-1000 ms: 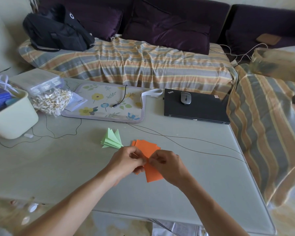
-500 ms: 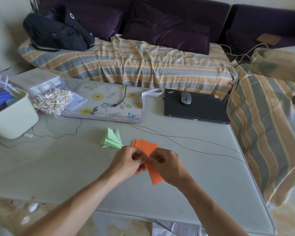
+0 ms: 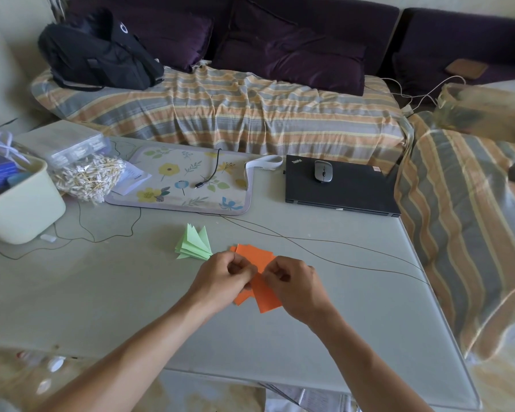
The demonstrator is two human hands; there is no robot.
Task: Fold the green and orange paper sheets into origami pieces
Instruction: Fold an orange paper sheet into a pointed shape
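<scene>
A small pile of folded green paper triangles [image 3: 194, 244] lies on the grey table [image 3: 101, 292], just left of and beyond my hands. Several orange paper sheets [image 3: 254, 254] lie in a fanned stack near the table's middle. My left hand [image 3: 223, 277] and my right hand [image 3: 292, 286] meet over that stack. Both pinch one orange sheet [image 3: 265, 295] between thumb and curled fingers, its lower end sticking out below the hands. The pinched edge itself is hidden by my fingers.
A closed black laptop [image 3: 339, 188] with a grey mouse [image 3: 323, 171] sits at the back right. A floral mat [image 3: 185, 179] lies at the back middle, a pale tub [image 3: 21, 209] and a bag of sticks [image 3: 87, 176] at left. Thin cables [image 3: 324, 248] cross the table. A striped sofa surrounds it.
My hands have closed in slightly over the orange sheet and shifted their pinch along it. The green pile has not moved.
</scene>
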